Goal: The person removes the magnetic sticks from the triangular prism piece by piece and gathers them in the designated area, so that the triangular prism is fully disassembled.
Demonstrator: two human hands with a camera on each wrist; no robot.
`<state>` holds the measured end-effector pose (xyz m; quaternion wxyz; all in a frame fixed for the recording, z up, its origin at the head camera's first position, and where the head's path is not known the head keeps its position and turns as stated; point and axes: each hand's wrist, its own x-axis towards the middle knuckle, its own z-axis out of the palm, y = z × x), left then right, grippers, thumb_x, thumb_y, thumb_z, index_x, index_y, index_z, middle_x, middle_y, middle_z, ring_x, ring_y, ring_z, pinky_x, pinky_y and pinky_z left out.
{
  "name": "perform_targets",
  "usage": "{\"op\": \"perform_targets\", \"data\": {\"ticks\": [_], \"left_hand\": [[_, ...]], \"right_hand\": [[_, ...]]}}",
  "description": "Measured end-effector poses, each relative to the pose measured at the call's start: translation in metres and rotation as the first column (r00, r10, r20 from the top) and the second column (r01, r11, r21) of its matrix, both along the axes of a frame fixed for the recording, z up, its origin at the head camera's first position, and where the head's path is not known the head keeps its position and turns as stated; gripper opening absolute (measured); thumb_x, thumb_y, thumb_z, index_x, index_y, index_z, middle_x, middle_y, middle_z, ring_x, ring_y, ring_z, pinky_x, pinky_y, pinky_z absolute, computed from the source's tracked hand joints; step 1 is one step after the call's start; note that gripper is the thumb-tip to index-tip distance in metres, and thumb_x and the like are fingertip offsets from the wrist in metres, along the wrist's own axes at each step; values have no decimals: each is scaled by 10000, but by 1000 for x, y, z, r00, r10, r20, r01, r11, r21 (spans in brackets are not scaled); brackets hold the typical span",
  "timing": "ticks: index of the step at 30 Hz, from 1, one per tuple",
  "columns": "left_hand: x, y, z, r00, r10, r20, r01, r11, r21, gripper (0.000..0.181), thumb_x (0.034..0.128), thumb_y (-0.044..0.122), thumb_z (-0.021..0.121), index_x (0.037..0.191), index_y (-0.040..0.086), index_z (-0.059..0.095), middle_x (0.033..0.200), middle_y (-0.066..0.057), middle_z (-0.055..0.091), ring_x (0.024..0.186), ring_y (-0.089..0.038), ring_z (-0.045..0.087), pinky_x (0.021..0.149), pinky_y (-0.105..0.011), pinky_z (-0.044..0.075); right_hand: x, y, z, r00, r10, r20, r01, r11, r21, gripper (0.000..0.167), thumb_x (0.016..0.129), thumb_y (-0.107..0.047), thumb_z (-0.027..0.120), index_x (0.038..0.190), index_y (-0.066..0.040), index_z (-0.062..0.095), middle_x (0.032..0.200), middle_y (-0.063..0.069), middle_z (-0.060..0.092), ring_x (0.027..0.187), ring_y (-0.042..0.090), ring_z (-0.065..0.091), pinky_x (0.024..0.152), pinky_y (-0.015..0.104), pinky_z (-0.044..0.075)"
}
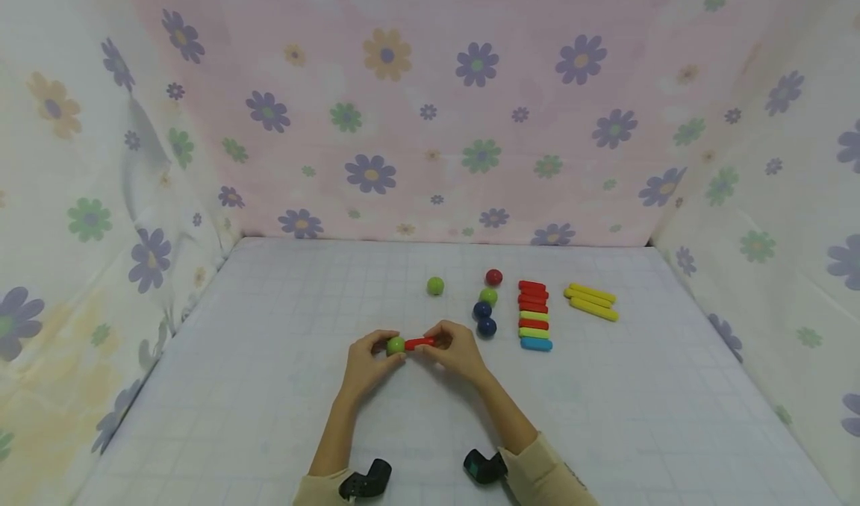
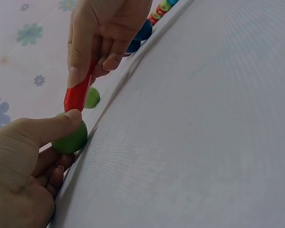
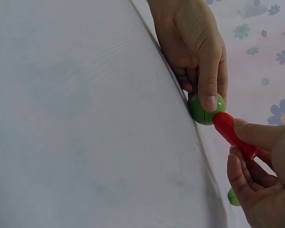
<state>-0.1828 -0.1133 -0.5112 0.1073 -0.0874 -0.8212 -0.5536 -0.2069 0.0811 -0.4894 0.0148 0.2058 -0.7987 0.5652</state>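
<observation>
My left hand (image 1: 366, 362) pinches a green ball (image 1: 396, 345) between thumb and fingers, low over the white table. A short red stick (image 1: 419, 343) is held by my right hand (image 1: 457, 351), thumb on one side and fingers on the other. The stick's free end meets the ball's side in the right wrist view, where the ball (image 3: 207, 109) shows a dark seam line. Whether the stick's tip sits inside the ball or only touches it, I cannot tell. In the left wrist view the red stick (image 2: 77, 97) rises from the green ball (image 2: 70, 137).
Right of my hands lie two dark blue balls (image 1: 487, 328), a green ball (image 1: 488, 296) and a red ball (image 1: 493, 277). Another green ball (image 1: 435, 286) is farther back. Beyond are a column of short sticks (image 1: 534, 314) and several yellow sticks (image 1: 594, 309). Flowered cloth (image 1: 430, 110) surrounds the table.
</observation>
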Motion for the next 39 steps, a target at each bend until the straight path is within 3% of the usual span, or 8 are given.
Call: {"op": "perform_targets", "data": {"ticks": [5, 11, 18, 24, 26, 30, 35, 39], "left_hand": [[0, 0, 0, 1000, 13, 0, -13, 1000, -6, 343, 724, 78, 796, 1037, 1, 679, 1005, -102, 689, 880, -231, 631, 821, -394, 493], [0, -1, 0, 1000, 30, -3, -30, 999, -17, 331, 729, 84, 790, 1031, 8, 677, 987, -84, 689, 871, -213, 616, 804, -351, 492], [0, -2, 0, 999, 35, 28, -34, 999, -32, 337, 736, 89, 783, 1045, 18, 671, 1005, -65, 682, 894, -194, 603, 810, -330, 490], [0, 0, 0, 999, 35, 29, -34, 999, -31, 343, 740, 100, 784, 1052, 16, 667, 1002, -72, 681, 895, -199, 603, 805, -328, 491], [0, 0, 0, 999, 37, 13, -36, 999, -31, 345, 734, 94, 785, 1045, 3, 663, 993, -93, 682, 889, -215, 610, 796, -339, 495], [-2, 4, 2, 999, 46, -25, -47, 998, -47, 363, 723, 90, 787, 1043, -19, 655, 984, -119, 685, 858, -234, 619, 767, -340, 499], [-10, 13, 4, 997, 56, -52, -59, 996, -60, 388, 716, 74, 787, 1056, -42, 640, 985, -134, 685, 833, -235, 617, 761, -356, 495], [-20, 21, 3, 998, 52, -34, -54, 997, -53, 385, 729, 85, 784, 1063, -34, 634, 1002, -133, 682, 852, -235, 625, 797, -386, 499]], "right_hand": [[-2, -2, -3, 999, -26, -39, 26, 1000, -15, 193, 738, -47, 779, 854, 48, 658, 776, 155, 660, 615, 64, 544, 549, 165, 453], [-1, -5, -5, 992, -109, -64, 113, 992, 56, 169, 742, -55, 775, 833, 5, 647, 759, 90, 647, 627, 71, 534, 583, 177, 473], [1, 7, -1, 991, -129, 22, 129, 991, -22, 196, 769, -78, 761, 905, 20, 660, 839, 107, 661, 679, 126, 574, 637, 165, 488], [12, 33, 23, 986, -108, 125, 113, 993, -30, 241, 807, -58, 725, 987, 77, 638, 907, 165, 659, 752, 164, 614, 690, 159, 489], [13, 46, 24, 982, -121, 143, 125, 992, -15, 247, 813, -88, 726, 997, 53, 641, 923, 158, 659, 776, 187, 623, 713, 178, 499], [9, 76, 9, 978, -152, 143, 157, 987, -25, 295, 810, -171, 742, 1028, 5, 649, 943, 117, 666, 795, 131, 636, 745, 177, 505], [16, 112, 11, 976, -195, 92, 197, 980, -10, 306, 809, -120, 737, 1048, 47, 643, 967, 169, 667, 811, 73, 629, 756, 156, 500], [22, 135, 13, 964, -246, 102, 245, 969, 23, 325, 823, -122, 722, 1081, 54, 633, 1007, 187, 654, 819, 34, 613, 761, 136, 489]]}}
